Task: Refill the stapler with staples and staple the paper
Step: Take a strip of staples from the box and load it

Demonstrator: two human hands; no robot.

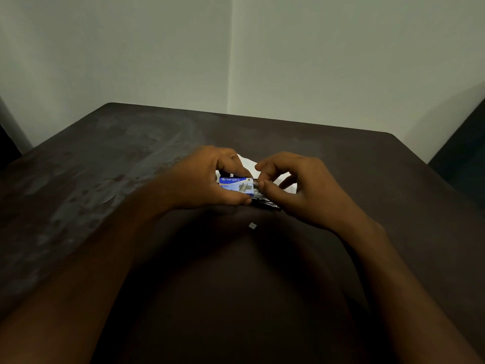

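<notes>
Blue cardboard, a Kangaro staple box [236, 185], sits pinched in the left hand [204, 179], thumb below and fingers above, its long axis running left to right with the open end facing the right hand [296, 190]. That hand's fingertips [262, 185] are pressed together on something silvery at the mouth, likely a staple strip. A dark object I take for the stapler [265, 203] lies just beneath, over white paper [287, 179] on the dark table [105, 166]. The right hand is nearer it.
</notes>
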